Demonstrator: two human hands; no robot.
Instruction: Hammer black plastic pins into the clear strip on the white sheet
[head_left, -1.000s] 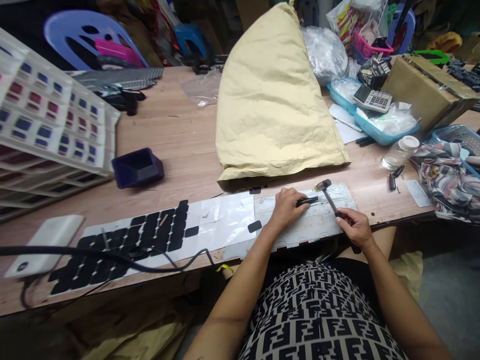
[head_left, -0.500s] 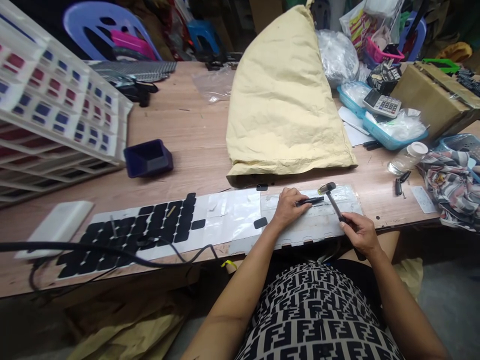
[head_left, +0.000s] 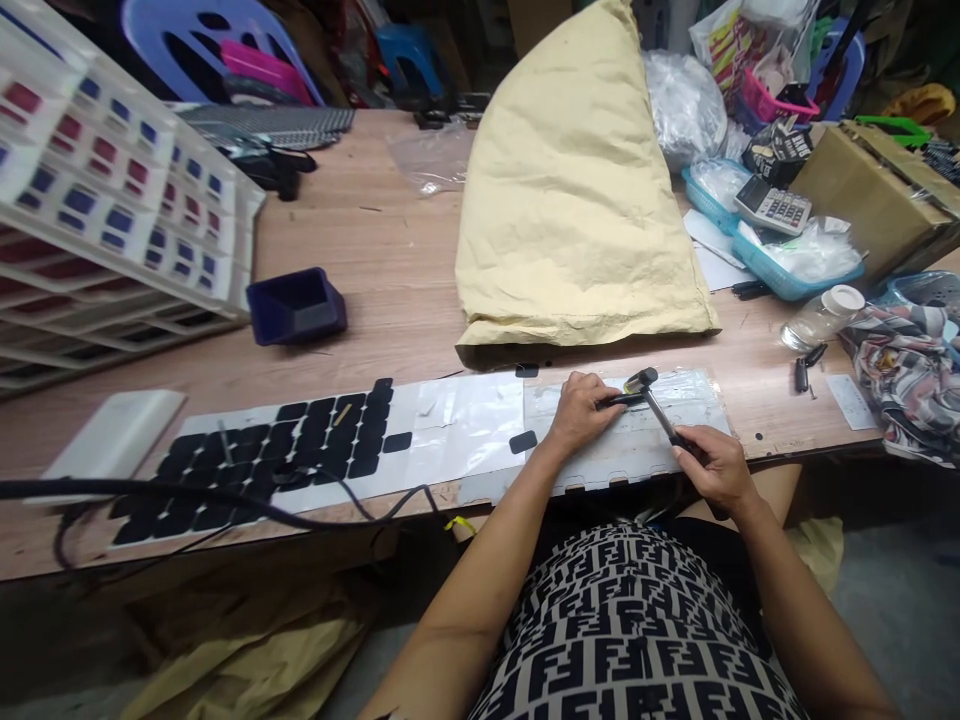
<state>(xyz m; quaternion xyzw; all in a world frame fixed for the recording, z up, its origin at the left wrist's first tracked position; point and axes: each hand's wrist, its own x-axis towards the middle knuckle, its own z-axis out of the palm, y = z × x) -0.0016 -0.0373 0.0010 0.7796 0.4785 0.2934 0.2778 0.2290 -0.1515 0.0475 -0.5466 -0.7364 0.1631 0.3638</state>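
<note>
My right hand (head_left: 715, 467) is closed round the dark grip of a small hammer (head_left: 661, 413). The hammer's head lies over a slim black piece (head_left: 613, 401); whether they touch I cannot tell. My left hand (head_left: 579, 412) is closed on the near end of that piece and presses it down on a grey-white board (head_left: 694, 450). The hammer head hides part of the piece. Left of the board, a white sheet (head_left: 480, 425) carries rows of black rounded stickers (head_left: 319, 430), and a loose black sticker (head_left: 523, 441) lies beside my left wrist.
Behind my hands lies a large tan paper sack (head_left: 577, 200). To the left are a dark purple bin (head_left: 296, 308), a white plastic crate (head_left: 127, 200) and a black cable (head_left: 225, 497). To the right are a clear jar (head_left: 821, 315), blue baskets (head_left: 802, 260) and crumpled patterned cloth (head_left: 907, 380).
The hammer head has moved left and down, from beyond the black piece's tip to over it. My right hand has shifted slightly left. My left hand keeps its hold.
</note>
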